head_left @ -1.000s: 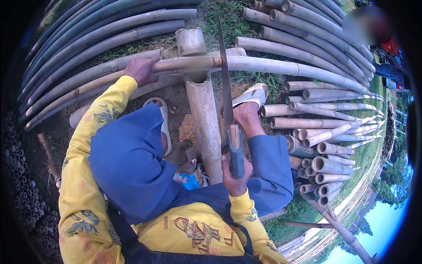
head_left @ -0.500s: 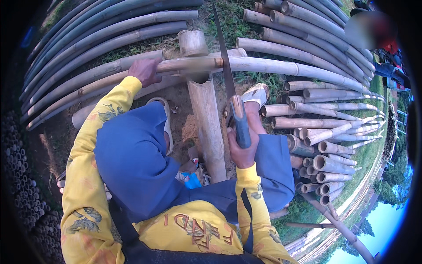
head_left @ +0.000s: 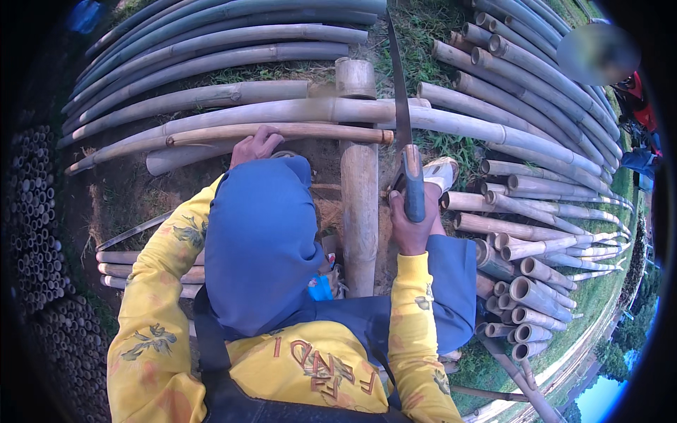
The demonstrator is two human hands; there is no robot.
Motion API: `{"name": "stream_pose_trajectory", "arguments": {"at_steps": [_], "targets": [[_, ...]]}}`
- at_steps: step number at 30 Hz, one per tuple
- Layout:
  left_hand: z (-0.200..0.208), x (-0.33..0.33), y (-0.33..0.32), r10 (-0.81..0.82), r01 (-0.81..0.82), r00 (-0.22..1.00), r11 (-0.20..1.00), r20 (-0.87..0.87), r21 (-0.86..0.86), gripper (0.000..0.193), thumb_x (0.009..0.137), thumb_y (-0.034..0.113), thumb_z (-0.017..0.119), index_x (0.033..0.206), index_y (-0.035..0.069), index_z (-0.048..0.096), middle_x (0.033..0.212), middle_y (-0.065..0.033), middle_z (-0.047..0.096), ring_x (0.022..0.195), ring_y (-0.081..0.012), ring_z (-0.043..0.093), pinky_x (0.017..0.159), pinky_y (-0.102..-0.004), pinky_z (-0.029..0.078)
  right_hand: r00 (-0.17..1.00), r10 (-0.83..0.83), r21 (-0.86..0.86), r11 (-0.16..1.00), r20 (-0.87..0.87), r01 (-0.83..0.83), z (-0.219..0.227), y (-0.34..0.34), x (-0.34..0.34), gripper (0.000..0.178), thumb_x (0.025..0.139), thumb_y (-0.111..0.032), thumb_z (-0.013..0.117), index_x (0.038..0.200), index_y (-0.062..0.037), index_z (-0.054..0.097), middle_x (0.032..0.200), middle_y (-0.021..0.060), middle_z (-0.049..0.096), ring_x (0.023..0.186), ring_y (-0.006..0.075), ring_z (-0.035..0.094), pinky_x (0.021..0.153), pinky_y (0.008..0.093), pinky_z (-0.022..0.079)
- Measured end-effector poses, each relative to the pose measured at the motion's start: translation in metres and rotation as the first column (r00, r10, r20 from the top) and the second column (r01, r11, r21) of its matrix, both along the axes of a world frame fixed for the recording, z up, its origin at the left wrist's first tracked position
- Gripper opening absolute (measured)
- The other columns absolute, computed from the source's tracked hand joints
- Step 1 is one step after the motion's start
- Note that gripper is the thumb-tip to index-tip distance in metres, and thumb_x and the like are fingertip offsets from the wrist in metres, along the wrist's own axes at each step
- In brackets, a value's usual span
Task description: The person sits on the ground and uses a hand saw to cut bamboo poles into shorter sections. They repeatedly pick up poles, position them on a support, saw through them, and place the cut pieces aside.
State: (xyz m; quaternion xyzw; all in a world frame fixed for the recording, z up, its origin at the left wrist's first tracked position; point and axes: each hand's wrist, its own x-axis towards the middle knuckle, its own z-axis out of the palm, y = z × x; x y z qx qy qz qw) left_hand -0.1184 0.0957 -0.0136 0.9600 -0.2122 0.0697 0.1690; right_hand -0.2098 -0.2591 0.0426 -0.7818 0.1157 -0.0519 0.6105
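My right hand (head_left: pixel 414 224) is closed round the dark handle of a handsaw (head_left: pixel 402 92), its long blade pointing away from me. The blade stands close by the cut end of a thin brown bamboo pole (head_left: pixel 310 132). My left hand (head_left: pixel 257 146) grips that thin pole left of the middle, partly hidden behind my raised knee. Beyond it, a longer pale bamboo pole (head_left: pixel 451 118) runs across the view. Both poles cross a thick bamboo post (head_left: pixel 360 211), whose far end (head_left: pixel 355 76) shows past them.
Long bamboo poles (head_left: pixel 282 53) lie at the far left, and more (head_left: pixel 536 88) at the far right. Stacked cut bamboo (head_left: pixel 536 296) lies right of my leg. A blue packet (head_left: pixel 319 287) lies between my legs. A person in red (head_left: pixel 631 88) is at the far right edge.
The thin pole has come nearer to me, away from the pale pole, with my left hand on it. My right hand still holds the saw. The whole view has shifted.
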Motion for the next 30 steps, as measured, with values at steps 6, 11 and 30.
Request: {"name": "stream_pose_trajectory", "arguments": {"at_steps": [6, 11, 30], "targets": [[0.010, 0.024, -0.001, -0.091, 0.092, 0.995, 0.996, -0.037, 0.016, 0.045, 0.084, 0.040, 0.075, 0.118, 0.013, 0.061, 0.121, -0.0114, 0.059, 0.097, -0.0342, 0.063, 0.087, -0.0426, 0.051, 0.997, 0.027, -0.062, 0.998, 0.072, -0.022, -0.003, 0.001, 0.000, 0.015, 0.090, 0.003, 0.073, 0.085, -0.0028, 0.060, 0.072, -0.0019, 0.057, 0.064, 0.0067, 0.053, 0.057, 0.0240, 0.042], [0.005, 0.021, 0.016, -0.037, 0.043, 0.999, 0.987, -0.040, 0.156, 0.052, 0.084, 0.044, 0.075, 0.123, 0.014, 0.058, 0.115, -0.0114, 0.058, 0.109, -0.0327, 0.058, 0.096, -0.0461, 0.046, 0.988, 0.014, -0.136, 0.991, 0.151, 0.006, 0.006, 0.007, -0.001, 0.016, 0.090, 0.004, 0.073, 0.086, -0.0034, 0.059, 0.075, -0.0020, 0.058, 0.066, 0.0068, 0.054, 0.059, 0.0231, 0.044], [0.021, 0.068, -0.011, -0.211, 0.210, 0.967, 0.977, 0.142, 0.024, 0.059, 0.083, 0.035, 0.076, 0.133, 0.010, 0.056, 0.122, -0.0120, 0.063, 0.116, -0.0328, 0.059, 0.105, -0.0433, 0.048, 0.999, -0.026, -0.002, 1.000, 0.029, 0.026, -0.003, 0.004, -0.004, 0.008, 0.091, -0.002, 0.074, 0.092, 0.0004, 0.066, 0.074, 0.0003, 0.062, 0.069, 0.0079, 0.056, 0.063, 0.0262, 0.046]]}}
